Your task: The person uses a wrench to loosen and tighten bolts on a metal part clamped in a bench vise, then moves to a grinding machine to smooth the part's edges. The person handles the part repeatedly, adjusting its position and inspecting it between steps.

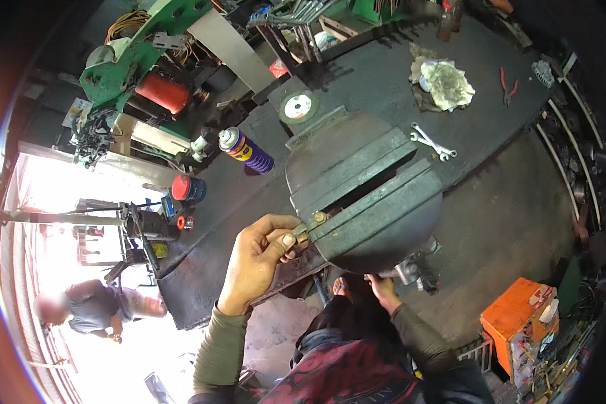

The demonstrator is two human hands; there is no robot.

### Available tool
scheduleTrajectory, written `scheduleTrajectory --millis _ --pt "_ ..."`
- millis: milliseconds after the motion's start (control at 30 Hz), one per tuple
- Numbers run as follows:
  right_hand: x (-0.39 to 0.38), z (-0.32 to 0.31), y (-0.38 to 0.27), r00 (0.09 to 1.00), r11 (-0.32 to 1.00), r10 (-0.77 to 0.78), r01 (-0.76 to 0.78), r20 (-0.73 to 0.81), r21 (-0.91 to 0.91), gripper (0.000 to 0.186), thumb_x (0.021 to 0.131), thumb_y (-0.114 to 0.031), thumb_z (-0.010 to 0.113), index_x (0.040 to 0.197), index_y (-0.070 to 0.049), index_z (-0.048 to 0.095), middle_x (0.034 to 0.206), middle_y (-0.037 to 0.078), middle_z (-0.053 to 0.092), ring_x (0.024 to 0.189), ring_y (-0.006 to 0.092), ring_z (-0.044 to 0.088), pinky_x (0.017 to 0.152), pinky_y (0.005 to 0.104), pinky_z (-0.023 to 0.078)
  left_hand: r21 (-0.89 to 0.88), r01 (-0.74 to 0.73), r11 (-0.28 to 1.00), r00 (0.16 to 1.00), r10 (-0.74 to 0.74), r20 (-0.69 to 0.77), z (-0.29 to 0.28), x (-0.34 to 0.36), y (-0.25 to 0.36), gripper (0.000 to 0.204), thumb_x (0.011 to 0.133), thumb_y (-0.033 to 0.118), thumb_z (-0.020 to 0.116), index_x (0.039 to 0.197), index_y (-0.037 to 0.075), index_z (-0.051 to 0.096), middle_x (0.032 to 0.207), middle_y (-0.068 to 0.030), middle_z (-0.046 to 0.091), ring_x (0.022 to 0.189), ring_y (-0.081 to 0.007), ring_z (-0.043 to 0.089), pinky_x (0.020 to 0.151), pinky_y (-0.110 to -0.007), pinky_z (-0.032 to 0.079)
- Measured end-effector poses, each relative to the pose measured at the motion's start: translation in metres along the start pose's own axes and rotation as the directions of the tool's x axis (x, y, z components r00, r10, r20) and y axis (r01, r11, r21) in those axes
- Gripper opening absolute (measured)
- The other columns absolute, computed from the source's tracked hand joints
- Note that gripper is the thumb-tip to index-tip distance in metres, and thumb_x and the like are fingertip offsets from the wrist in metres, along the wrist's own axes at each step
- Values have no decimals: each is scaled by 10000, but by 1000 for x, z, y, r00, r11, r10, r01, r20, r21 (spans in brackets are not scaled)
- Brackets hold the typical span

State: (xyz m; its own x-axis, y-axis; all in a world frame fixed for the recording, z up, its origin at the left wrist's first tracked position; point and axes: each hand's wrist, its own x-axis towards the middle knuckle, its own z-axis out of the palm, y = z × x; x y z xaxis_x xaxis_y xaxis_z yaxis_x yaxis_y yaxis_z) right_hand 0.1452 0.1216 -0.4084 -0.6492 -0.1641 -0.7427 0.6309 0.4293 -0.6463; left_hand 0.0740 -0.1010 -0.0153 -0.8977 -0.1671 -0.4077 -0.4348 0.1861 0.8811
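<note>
A heavy grey bench vise (363, 195) is mounted at the near edge of a dark workbench (384, 87). My left hand (259, 259) pinches a small brass fitting (311, 225) held at the left end of the vise jaws. Below the vise, my right hand (384, 288) grips the metal vise handle (411, 271). Both forearms wear olive sleeves and rise from the bottom edge.
On the bench lie a blue-and-yellow spray can (246, 149), a red-capped can (185, 188), a grinding disc (297, 106), two wrenches (432, 143), a crumpled rag (444, 84) and red pliers (507, 84). An orange box (515, 316) sits lower right. Another person (94, 306) crouches lower left.
</note>
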Motion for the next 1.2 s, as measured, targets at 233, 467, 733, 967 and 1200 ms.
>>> scheduleTrajectory --millis 233,467,733,967,1200 --pt "-35 -19 -29 923 949 -297 314 245 -33 367 1026 -397 582 1023 -51 703 998 73 717 996 209 662 885 388 493 15 10 1000 999 -10 -52 3 -1 0 216 998 17 574 1194 -49 634 957 -66 731 765 -81 589 707 -247 497" --pt "0 -24 -24 667 838 -429 545 609 -6 310 1010 -374 624 1096 -79 662 1064 77 718 1045 228 675 990 404 496 67 -132 989 986 138 -92 9 4 -6 248 1016 120 607 1192 -51 637 878 -52 704 765 -96 613 723 -250 500" --pt "49 -273 -153 650 689 -717 604 -254 -400 164 891 -160 675 948 -26 749 936 207 738 888 381 718 776 442 545 263 -90 961 987 122 -107 10 3 -14 407 1053 342 594 910 -25 697 695 -14 612 652 -93 518 620 -270 422" --pt "97 -299 -259 535 566 -776 358 -334 -743 255 859 -140 723 1079 -9 727 1048 199 668 1028 405 651 874 474 521 248 -64 967 975 114 -193 17 1 -16 345 1027 284 614 871 -18 674 682 -2 598 632 -85 498 599 -270 407" --pt "131 -302 -257 635 532 -717 234 -286 -814 231 759 -170 773 899 8 723 998 234 676 1006 415 659 886 484 530 139 -72 988 979 96 -177 17 3 -15 261 1006 214 613 984 -23 719 720 -23 653 667 -86 557 623 -271 452"
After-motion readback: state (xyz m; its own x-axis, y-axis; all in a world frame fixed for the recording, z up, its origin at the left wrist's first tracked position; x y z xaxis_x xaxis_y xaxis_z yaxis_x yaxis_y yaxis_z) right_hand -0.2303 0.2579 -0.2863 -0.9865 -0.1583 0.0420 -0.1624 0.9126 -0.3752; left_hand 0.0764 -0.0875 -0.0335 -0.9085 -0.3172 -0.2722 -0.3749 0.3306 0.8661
